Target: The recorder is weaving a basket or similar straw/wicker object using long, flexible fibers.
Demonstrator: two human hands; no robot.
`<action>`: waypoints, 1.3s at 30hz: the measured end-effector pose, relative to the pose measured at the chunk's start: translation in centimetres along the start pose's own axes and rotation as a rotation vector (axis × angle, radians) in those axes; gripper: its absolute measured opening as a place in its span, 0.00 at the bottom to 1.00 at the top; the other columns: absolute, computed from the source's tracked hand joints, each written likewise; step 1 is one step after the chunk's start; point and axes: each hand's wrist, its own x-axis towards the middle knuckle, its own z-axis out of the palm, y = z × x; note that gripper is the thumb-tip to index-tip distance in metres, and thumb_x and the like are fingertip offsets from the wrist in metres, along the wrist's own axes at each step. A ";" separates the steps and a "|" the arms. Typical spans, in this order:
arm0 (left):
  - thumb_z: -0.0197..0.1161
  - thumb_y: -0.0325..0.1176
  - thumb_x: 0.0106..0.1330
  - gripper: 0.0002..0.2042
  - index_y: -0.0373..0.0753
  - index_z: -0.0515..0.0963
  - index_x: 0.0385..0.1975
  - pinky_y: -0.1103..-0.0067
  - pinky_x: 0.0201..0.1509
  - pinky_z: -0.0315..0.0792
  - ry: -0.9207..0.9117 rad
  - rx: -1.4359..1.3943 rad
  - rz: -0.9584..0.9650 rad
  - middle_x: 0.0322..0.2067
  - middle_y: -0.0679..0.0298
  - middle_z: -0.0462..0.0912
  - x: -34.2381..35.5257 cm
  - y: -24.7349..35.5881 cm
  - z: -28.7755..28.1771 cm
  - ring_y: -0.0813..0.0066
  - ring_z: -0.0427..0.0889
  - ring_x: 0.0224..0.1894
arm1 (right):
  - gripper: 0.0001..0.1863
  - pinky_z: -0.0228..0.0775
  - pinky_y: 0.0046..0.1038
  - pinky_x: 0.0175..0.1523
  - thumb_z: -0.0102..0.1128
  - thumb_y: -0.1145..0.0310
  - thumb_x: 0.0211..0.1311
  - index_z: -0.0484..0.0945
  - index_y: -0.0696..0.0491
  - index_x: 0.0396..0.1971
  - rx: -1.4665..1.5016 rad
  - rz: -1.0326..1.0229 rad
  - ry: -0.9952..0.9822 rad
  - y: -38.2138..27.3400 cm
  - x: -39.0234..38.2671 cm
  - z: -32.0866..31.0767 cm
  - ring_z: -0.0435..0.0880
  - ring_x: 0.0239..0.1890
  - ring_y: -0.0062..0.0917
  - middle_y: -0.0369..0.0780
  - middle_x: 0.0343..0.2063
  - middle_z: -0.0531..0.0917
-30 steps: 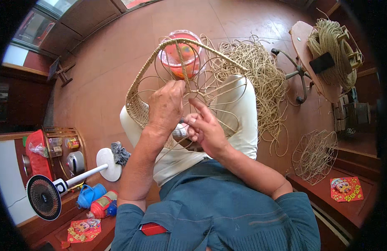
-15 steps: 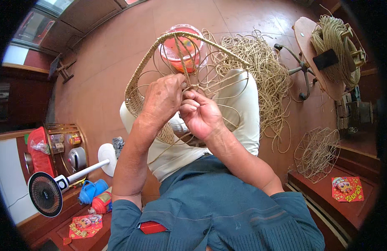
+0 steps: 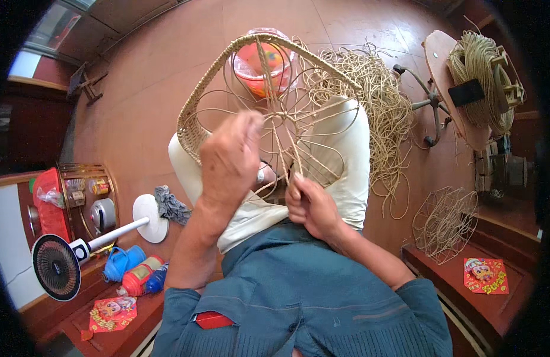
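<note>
A brown-red tiled floor point(image 3: 132, 107) spreads around a seated worker, with a white fan point(image 3: 57, 268) out at 8 o'clock and a red bucket point(image 3: 248, 66) lined with clear plastic at 12. The half-woven basket frame point(image 3: 192, 135) sits just above centre, over and between the pale-trousered thighs point(image 3: 347, 140); presumably the knees brace it, sparing the hands most of its weight. It seems tilted so that its hub point(image 3: 281, 116) and the spokes fanning from it face the worker.

At 5 o'clock from that hub, the right hand point(image 3: 315, 208) has thumb and forefinger closed on a cord strand point(image 3: 297, 156). The strand runs nearly straight back to the hub, which suggests it is held under light tension. The left hand point(image 3: 230, 157), at 8 o'clock from the hub, is curled with its back upward, probably steadying the work; whether its fingers grip a spoke is hidden.

A loose heap of cord point(image 3: 376, 110) lies at 2 o'clock, likely within reach so lengths come free easily. Beyond it, a board-topped stand point(image 3: 437, 65) carries a thick coil point(image 3: 474, 56). A bare openwork frame point(image 3: 446, 225) lies at half past 3, well apart from the lap.
</note>
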 end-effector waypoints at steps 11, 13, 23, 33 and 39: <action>0.55 0.45 0.88 0.16 0.38 0.80 0.55 0.88 0.23 0.64 -0.159 -1.444 -0.711 0.24 0.74 0.72 -4.2 0.5 7.5 0.88 0.66 0.20 | 0.18 0.49 0.17 0.21 0.67 0.56 0.77 0.71 0.46 0.29 -0.274 0.327 0.154 -3.0 -12.1 -9.1 0.58 0.19 0.09 0.27 0.22 0.66; 0.54 0.46 0.88 0.17 0.38 0.81 0.54 0.87 0.21 0.55 -0.162 -1.302 -0.693 0.22 0.77 0.66 -4.3 0.2 7.3 0.91 0.58 0.19 | 0.13 0.55 0.16 0.23 0.71 0.62 0.70 0.75 0.45 0.29 -0.278 0.119 0.294 -5.4 -14.6 -13.8 0.67 0.20 0.11 0.27 0.25 0.74; 0.54 0.41 0.87 0.16 0.36 0.84 0.46 0.81 0.27 0.57 -0.129 -0.747 -0.427 0.21 0.78 0.64 -4.3 -0.8 7.5 0.89 0.60 0.23 | 0.12 0.58 0.16 0.20 0.64 0.72 0.73 0.75 0.42 0.28 0.333 -0.487 0.889 -9.5 -32.6 -42.6 0.68 0.16 0.14 0.27 0.15 0.68; 0.55 0.39 0.85 0.13 0.38 0.84 0.46 0.60 0.40 0.79 -0.088 -0.309 -0.187 0.36 0.51 0.89 -3.8 -1.2 6.1 0.46 0.89 0.36 | 0.17 0.69 0.44 0.43 0.62 0.53 0.76 0.83 0.52 0.47 0.065 -0.601 2.001 -7.7 -58.5 -54.2 0.79 0.37 0.33 0.38 0.39 0.83; 0.54 0.37 0.84 0.11 0.39 0.81 0.46 0.53 0.43 0.80 -0.186 -0.101 -0.211 0.38 0.48 0.89 -3.7 -1.2 6.0 0.41 0.89 0.41 | 0.24 0.76 0.39 0.59 0.68 0.64 0.69 0.85 0.61 0.61 -1.171 -0.283 1.625 -14.2 -44.5 -47.3 0.85 0.49 0.35 0.40 0.50 0.89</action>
